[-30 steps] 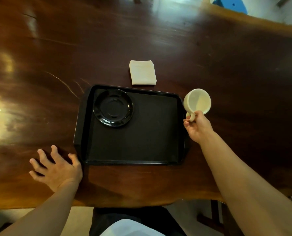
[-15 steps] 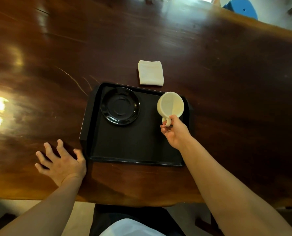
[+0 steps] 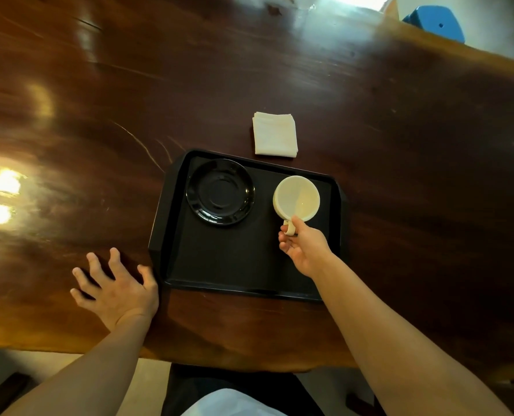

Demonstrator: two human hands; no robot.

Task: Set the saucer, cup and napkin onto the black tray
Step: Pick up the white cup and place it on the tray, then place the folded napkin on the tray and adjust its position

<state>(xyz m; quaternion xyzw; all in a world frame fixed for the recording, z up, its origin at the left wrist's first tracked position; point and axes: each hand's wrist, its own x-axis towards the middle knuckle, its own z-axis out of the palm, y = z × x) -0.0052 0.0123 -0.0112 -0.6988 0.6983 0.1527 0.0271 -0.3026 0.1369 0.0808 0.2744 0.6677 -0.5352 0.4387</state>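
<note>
The black tray (image 3: pixel 234 265) lies on the wooden table in front of me. A glossy black saucer (image 3: pixel 220 192) sits in its far left corner. My right hand (image 3: pixel 303 246) pinches the handle of a cream cup (image 3: pixel 296 198), which is over the tray's far right part, to the right of the saucer; I cannot tell whether it touches the tray. A folded cream napkin (image 3: pixel 275 134) lies on the table just beyond the tray's far edge. My left hand (image 3: pixel 116 288) rests flat on the table, fingers spread, beside the tray's near left corner.
The dark wooden table (image 3: pixel 399 145) stretches far on all sides, with bright glare patches at the left. Its near edge runs just below my forearms. A blue object (image 3: pixel 435 21) stands beyond the far right edge.
My right hand has carried the cup leftward from beside the tray's right rim to over the tray's right part. My left hand has stayed flat by the tray's corner.
</note>
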